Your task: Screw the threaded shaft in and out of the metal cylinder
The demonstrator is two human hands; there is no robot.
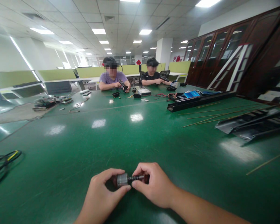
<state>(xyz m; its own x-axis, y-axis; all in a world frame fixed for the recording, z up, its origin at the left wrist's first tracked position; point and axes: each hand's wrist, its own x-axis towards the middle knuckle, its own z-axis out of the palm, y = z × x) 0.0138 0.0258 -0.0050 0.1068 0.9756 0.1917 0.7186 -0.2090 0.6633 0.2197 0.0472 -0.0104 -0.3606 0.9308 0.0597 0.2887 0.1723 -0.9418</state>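
Low in the middle of the head view, a small motor-like silver cylinder point(122, 179) lies sideways above the green table, a dark ridged shaft point(135, 178) pointing right from it. My left hand point(105, 189) grips the cylinder between thumb and fingers. My right hand point(154, 183) is closed around the far end of the shaft, thumb and forefinger close to its ridged part. A reddish-brown bit shows inside the right hand's curl; what it is I cannot make out.
Black cables point(4, 166) lie at the left edge. Black metal channels point(245, 126) and thin brass-coloured rods point(207, 119) lie on the right. Two people point(113, 79) sit across the green table point(121, 133), handling drill-like tools. A stepladder point(235, 67) stands behind at right.
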